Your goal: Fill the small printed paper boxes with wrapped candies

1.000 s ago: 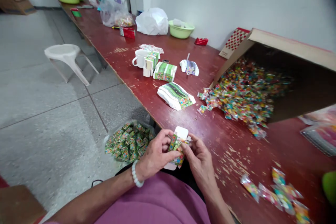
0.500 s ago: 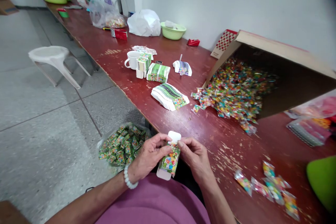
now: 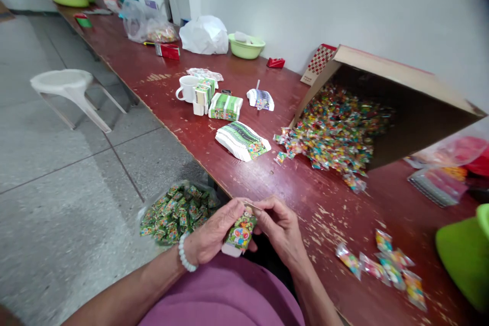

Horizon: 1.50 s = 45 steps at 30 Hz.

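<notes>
My left hand point(image 3: 214, 232) is wrapped round a small printed cardboard box point(image 3: 239, 233), green with cartoon figures, held over my lap at the table's near edge. My right hand point(image 3: 278, 225) pinches the box's top end, where the flap lies folded down. Several loose candy packets point(image 3: 382, 265) lie on the red table point(image 3: 214, 147) to the right of my hands. A stack of flat box blanks point(image 3: 243, 140) lies farther up the table.
A tipped brown carton point(image 3: 405, 97) spills a heap of wrapped candies point(image 3: 328, 135). A bag of filled boxes point(image 3: 173, 209) sits on the floor to my left. A white mug point(image 3: 186, 88), green basin point(image 3: 245, 47), plastic bags and a white stool point(image 3: 64, 86) are farther off. A green object point(image 3: 464, 254) is at right.
The white top flap that stood open has been folded down onto the box. Both hands and the box have sunk slightly toward my lap.
</notes>
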Motion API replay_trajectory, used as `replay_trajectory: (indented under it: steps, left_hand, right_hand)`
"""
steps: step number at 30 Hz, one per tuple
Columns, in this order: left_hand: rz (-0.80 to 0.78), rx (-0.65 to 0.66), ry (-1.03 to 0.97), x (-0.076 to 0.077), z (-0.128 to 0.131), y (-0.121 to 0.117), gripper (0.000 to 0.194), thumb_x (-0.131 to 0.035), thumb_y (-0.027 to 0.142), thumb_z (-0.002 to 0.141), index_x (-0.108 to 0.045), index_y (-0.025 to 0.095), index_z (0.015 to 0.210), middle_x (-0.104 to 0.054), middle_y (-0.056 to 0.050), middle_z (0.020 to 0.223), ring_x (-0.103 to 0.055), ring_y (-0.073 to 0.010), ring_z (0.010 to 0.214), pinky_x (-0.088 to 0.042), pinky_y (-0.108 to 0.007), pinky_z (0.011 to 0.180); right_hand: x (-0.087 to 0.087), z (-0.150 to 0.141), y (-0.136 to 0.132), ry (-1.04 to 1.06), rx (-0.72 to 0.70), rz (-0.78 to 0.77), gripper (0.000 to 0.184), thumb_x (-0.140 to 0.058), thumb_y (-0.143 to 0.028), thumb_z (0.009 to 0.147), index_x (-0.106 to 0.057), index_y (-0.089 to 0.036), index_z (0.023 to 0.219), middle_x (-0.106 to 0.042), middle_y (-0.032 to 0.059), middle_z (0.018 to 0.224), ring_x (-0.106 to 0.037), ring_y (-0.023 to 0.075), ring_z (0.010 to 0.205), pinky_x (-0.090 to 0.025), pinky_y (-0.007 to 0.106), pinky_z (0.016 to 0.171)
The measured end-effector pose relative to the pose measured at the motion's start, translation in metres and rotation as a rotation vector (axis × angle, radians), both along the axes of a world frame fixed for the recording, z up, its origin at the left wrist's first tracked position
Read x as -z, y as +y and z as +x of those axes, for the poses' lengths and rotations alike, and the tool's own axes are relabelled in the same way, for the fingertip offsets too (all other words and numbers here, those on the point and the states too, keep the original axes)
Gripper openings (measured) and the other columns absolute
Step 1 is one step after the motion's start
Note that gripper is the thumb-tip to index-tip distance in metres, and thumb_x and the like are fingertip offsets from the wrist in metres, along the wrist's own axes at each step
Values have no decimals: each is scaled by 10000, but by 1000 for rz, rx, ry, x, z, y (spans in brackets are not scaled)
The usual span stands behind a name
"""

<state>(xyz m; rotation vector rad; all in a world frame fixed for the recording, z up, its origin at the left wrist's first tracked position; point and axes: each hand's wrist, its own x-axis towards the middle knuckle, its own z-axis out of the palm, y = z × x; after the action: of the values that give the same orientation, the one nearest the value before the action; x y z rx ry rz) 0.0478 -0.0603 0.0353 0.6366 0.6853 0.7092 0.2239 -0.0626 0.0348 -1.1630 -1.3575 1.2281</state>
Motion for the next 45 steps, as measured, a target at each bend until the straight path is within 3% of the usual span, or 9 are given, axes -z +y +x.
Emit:
replay_trajectory:
  steps: [4, 8, 16, 22, 26, 30, 36, 41, 45]
  left_hand:
    - [-79, -11, 71, 5, 4, 1, 604, -413, 635, 939, -447, 250, 1403, -666, -35, 760, -649, -155, 497, -494, -242, 463]
    - [-73, -28, 131, 4, 6, 3, 676, -396, 687, 915, -478, 244, 1419, -662, -34, 746, -645, -151, 481, -478, -225, 435]
    - [24, 20, 146, -3, 9, 5, 728, -365, 701, 913, -491, 205, 1431, -657, -48, 729, -618, -138, 442, -472, -212, 405]
    - [209, 66, 224, -7, 3, 12, 712, -398, 660, 929, -500, 168, 1433, -649, -58, 736, -593, -116, 457, -443, -195, 422]
    - [212, 118, 199, -4, 1, 14, 638, -423, 614, 946, -486, 223, 1446, -651, -45, 748, -600, -111, 461, -436, -185, 417]
    - [156, 87, 167, -3, 3, 13, 600, -392, 593, 962, -502, 228, 1424, -669, -49, 738, -606, -125, 456, -458, -204, 419]
    - [179, 31, 266, -5, 12, 13, 552, -437, 556, 959, -558, 207, 1369, -691, -72, 863, -598, -104, 486, -467, -193, 439]
    - [172, 77, 224, -3, 11, 16, 557, -401, 547, 969, -540, 206, 1387, -674, -54, 766, -591, -112, 470, -434, -189, 429]
    - [85, 61, 178, -2, 12, 15, 543, -425, 529, 951, -563, 205, 1365, -679, -54, 761, -605, -125, 481, -451, -200, 435]
  right_hand:
    - [-7, -2, 1, -105, -106, 94, 207, -623, -378, 915, -711, -203, 848, -634, 19, 726, -605, 145, 642, -500, 282, 654]
    - [-13, -4, 4, 0, -93, -50, 201, -686, -381, 864, -666, -192, 799, -654, 2, 703, -593, 120, 548, -489, 244, 547]
    - [-14, -12, 10, 278, -56, -257, 276, -754, -382, 787, -613, -156, 717, -723, 82, 1019, -542, 59, 432, -427, 218, 419]
    - [-11, -13, 8, 220, -1, -188, 283, -748, -396, 802, -604, -171, 710, -636, -17, 590, -554, 96, 444, -450, 226, 475]
    - [-14, -10, 8, 247, -38, -226, 297, -739, -410, 809, -582, -179, 709, -636, -16, 602, -560, 105, 448, -433, 227, 465]
    - [-16, -7, 2, 118, -76, -126, 231, -652, -393, 888, -621, -183, 796, -603, -26, 608, -562, 110, 502, -454, 243, 539]
    - [-8, -4, 3, -160, 39, 15, 233, -628, -399, 894, -643, -193, 785, -637, 8, 714, -563, 111, 526, -433, 232, 511]
    - [-10, -2, 3, 149, -46, -171, 264, -687, -438, 854, -636, -187, 791, -586, -34, 575, -548, 115, 525, -453, 243, 557]
    - [-7, -6, 0, 272, 16, -193, 269, -750, -415, 802, -643, -172, 758, -682, 10, 787, -523, 80, 512, -450, 233, 530]
